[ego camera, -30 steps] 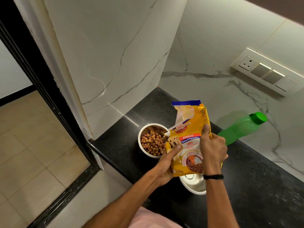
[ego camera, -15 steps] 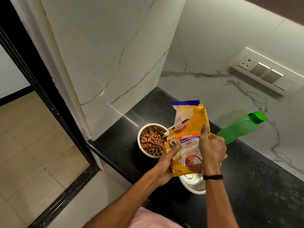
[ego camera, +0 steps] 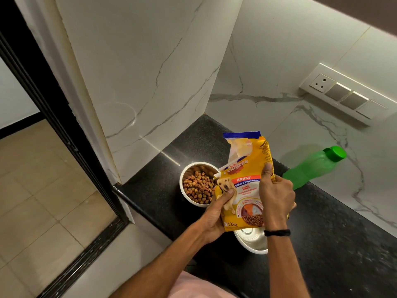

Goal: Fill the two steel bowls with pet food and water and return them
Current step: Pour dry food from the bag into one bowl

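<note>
A yellow pet food bag point(ego camera: 247, 181) with a torn blue top is held upright above the black counter point(ego camera: 335, 229). My left hand point(ego camera: 217, 214) grips its lower left edge, thumb on the front. My right hand point(ego camera: 276, 196) grips its right side, thumb up on the bag. Just left of the bag stands a steel bowl point(ego camera: 189, 196) filled with brown kibble. A second steel bowl point(ego camera: 251, 241) sits below the bag, partly hidden by it and by my right wrist; what shows of its inside holds nothing.
A green plastic bottle point(ego camera: 311, 166) with a green cap leans against the marble back wall at the right. A socket and switch panel point(ego camera: 345, 95) is on that wall. A marble side wall bounds the counter at the left, with a dark door frame and tiled floor beyond.
Nothing in the scene has visibly changed; both hands keep the same grip on the upright bag, and only the camera has shifted slightly.
</note>
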